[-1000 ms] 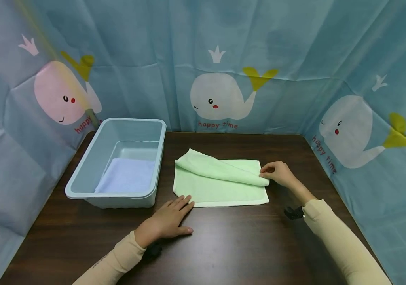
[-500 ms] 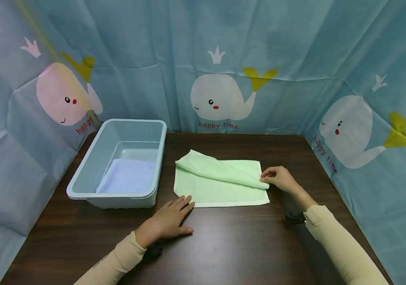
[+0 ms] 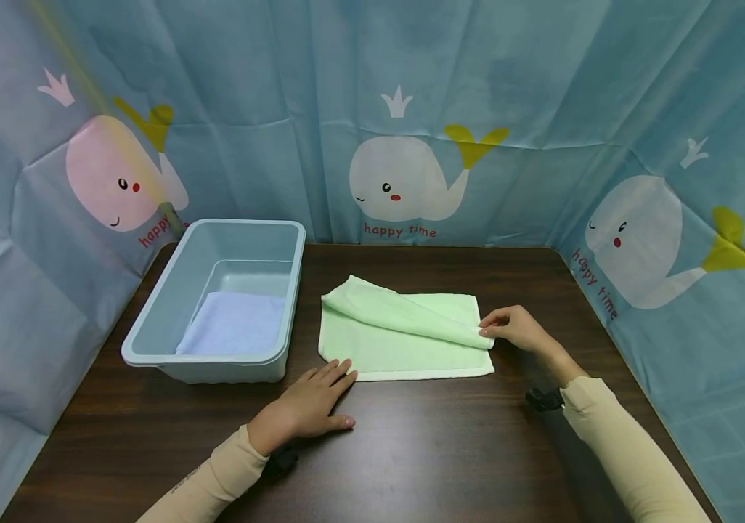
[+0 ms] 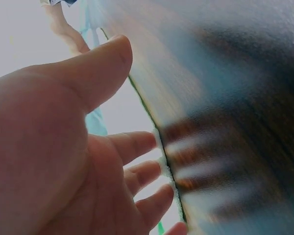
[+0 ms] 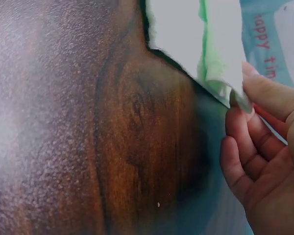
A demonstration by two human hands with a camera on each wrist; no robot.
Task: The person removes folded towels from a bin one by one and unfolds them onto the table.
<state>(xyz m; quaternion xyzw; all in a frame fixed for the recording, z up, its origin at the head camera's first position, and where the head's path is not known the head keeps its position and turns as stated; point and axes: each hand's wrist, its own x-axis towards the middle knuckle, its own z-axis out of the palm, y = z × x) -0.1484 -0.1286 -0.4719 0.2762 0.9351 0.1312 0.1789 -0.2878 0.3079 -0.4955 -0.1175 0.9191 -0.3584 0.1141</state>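
Note:
A light green towel (image 3: 399, 356) lies on the table, its far part folded toward the front in a slanting flap. The flap's left end shows a raised corner; its right end lies lower, near the towel's right edge. At that right end my right hand (image 3: 515, 328) pinches the folded edge between thumb and fingers, seen close up in the right wrist view as a rolled green towel edge (image 5: 218, 63). My left hand (image 3: 310, 403) rests with fingers spread, fingertips on the towel's near left corner. In the left wrist view the left fingertips lie along the towel's edge.
A light blue plastic basin (image 3: 290, 290) stands on the left of the dark wooden table (image 3: 425, 450), with a folded lavender cloth (image 3: 235, 323) inside. A blue curtain (image 3: 268, 145) with whale prints hangs around the table's back and sides.
My right hand has shifted slightly toward the front, and the flap's right end has come down a little with it. The left hand stays in place.

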